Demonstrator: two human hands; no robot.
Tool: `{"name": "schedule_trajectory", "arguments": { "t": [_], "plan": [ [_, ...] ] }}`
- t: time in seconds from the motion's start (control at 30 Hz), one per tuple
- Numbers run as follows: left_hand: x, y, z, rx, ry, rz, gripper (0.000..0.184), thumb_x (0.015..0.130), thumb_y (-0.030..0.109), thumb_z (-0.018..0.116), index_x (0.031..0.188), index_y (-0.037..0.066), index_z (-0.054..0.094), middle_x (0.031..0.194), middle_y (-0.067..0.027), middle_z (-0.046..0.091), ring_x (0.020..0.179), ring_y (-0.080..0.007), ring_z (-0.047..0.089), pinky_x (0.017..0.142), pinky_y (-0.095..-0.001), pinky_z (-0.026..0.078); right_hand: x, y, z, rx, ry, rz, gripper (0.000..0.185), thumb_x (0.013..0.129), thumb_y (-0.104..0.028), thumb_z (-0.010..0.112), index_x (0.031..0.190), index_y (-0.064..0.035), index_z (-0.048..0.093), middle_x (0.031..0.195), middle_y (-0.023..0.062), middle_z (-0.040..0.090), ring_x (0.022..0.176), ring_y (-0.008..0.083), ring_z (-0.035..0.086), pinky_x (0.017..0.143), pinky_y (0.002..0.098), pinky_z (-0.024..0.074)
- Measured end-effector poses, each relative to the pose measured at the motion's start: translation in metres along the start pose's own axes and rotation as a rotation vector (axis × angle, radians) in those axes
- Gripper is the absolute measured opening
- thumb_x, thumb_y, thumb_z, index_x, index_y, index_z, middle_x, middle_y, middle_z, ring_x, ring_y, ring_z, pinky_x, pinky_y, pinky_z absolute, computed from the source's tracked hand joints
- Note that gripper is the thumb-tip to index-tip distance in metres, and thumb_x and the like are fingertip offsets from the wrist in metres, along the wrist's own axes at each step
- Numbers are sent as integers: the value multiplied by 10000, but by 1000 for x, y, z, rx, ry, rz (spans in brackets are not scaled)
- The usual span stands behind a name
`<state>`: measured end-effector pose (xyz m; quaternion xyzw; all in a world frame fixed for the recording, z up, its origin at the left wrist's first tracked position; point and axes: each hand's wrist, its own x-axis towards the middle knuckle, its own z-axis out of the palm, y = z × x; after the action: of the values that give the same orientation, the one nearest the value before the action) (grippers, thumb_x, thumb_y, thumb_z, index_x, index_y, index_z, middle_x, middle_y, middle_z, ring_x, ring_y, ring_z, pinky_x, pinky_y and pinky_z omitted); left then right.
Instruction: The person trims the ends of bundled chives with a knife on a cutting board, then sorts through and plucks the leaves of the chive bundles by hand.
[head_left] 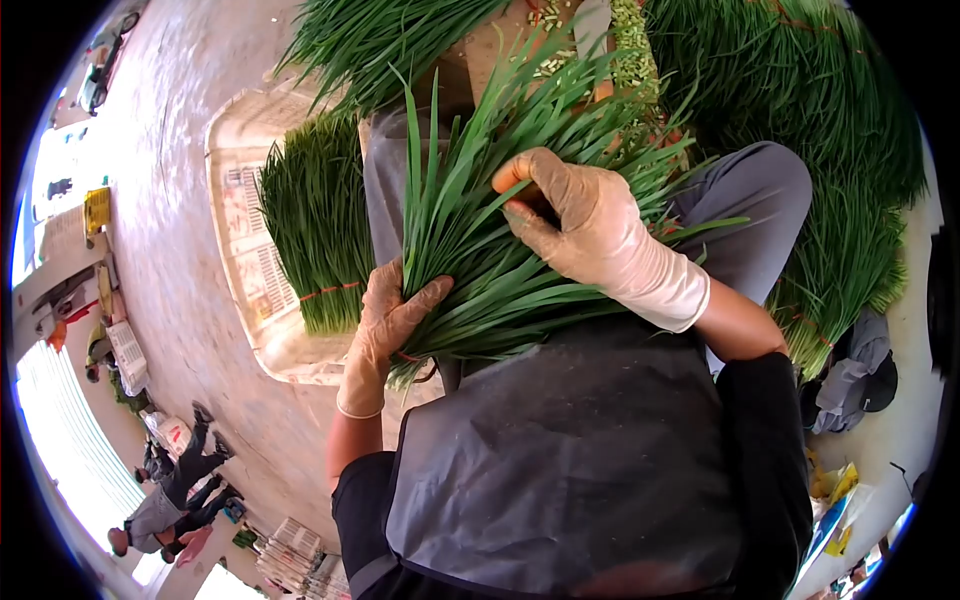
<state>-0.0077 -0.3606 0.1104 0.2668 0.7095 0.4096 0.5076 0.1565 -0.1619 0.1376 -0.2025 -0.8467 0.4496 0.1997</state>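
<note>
A loose bunch of garlic chives [500, 270] lies across my lap, its long green leaves fanning up and to the right. My left hand [385, 318], in a thin soiled glove, is closed around the bunch near its lower left end, thumb on top. Above the middle of the leaves, my right hand [585, 225], gloved too, is curled with thumb and index finger pinched together on what looks like a single chive leaf. The fingertips' exact contact is partly hidden.
A pale plastic crate [245, 270] on the left holds a tied chive bundle [320, 220]. More chives [800, 90] are heaped at right. Beyond my lap lie a blade [592, 28] and chopped stem ends [630, 50]. People [180, 490] are at far left.
</note>
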Motion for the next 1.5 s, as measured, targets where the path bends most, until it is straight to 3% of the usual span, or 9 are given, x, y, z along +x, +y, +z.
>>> {"name": "schedule_trajectory", "arguments": {
  "t": [0.63, 0.73, 0.8, 0.97, 1.07, 1.17, 1.3, 1.4, 1.5],
  "plan": [
    [7, -10, -3, 16, 4, 27, 417, 849, 277, 713, 1136, -11, 626, 957, -46, 687, 846, -108, 586, 781, -281, 484, 5, 12, 39, -148, -7, -151, 156, 777, -249, 689, 780, -110, 620, 588, 90, 577, 599, 321, 610, 539, 409, 480],
    [5, -13, -7, -18, -21, -12, 408, 847, 280, 717, 1120, -11, 633, 950, -40, 687, 845, -111, 585, 783, -282, 484, -2, 6, 36, 282, 6, 8, 63, 835, -124, 679, 861, -73, 651, 609, 47, 562, 536, 159, 562, 541, 280, 464],
    [2, -12, -6, -31, 12, 5, 376, 853, 253, 715, 1104, -15, 637, 947, -38, 687, 852, -113, 587, 791, -281, 484, 3, 14, 6, 409, 61, 43, 79, 854, -91, 675, 913, -43, 656, 691, 22, 588, 581, 83, 531, 563, 221, 449],
    [-1, -25, -18, -213, 40, -3, 309, 861, 159, 699, 1127, 10, 649, 1004, -48, 692, 876, -132, 621, 805, -283, 494, 19, 72, -81, -441, 383, 7, 469, 832, -77, 712, 1274, -55, 557, 1073, 65, 623, 1000, 156, 605, 904, 278, 481],
    [0, -17, -23, -375, 86, -52, 326, 855, 153, 705, 1146, 18, 646, 1029, -58, 689, 894, -151, 640, 819, -289, 506, 8, 101, -100, 326, 117, 225, 471, 949, -339, 610, 1335, -86, 517, 1109, 35, 616, 978, 135, 598, 872, 274, 481],
    [4, -25, -33, -393, 128, -51, 348, 852, 155, 706, 1159, 11, 630, 1043, -73, 683, 902, -172, 651, 819, -298, 523, 3, 97, -83, 304, -177, 546, 653, 942, -534, 529, 1397, -71, 454, 1205, 69, 611, 1045, 146, 590, 926, 275, 443],
    [9, -30, -42, -422, 191, -95, 387, 845, 169, 717, 1181, 10, 608, 1056, -90, 679, 903, -187, 655, 807, -311, 535, 10, 98, -50, 650, -225, 496, 693, 909, -513, 601, 1405, -61, 426, 1178, 65, 598, 972, 123, 579, 838, 257, 463],
    [10, -43, -48, -413, 244, -131, 405, 852, 176, 713, 1201, 10, 592, 1057, -96, 678, 912, -192, 656, 818, -314, 536, 18, 75, -57, 341, 427, 194, 432, 869, -263, 718, 1239, -70, 604, 1082, 34, 613, 910, 114, 598, 809, 267, 473],
    [12, -42, -49, -452, 146, -84, 392, 864, 164, 694, 1207, 8, 585, 1058, -101, 678, 915, -197, 659, 822, -309, 538, 16, 37, -86, 43, 265, -204, 194, 836, -182, 723, 1004, -87, 709, 980, 32, 637, 853, 153, 612, 798, 309, 478]
  ]
}}
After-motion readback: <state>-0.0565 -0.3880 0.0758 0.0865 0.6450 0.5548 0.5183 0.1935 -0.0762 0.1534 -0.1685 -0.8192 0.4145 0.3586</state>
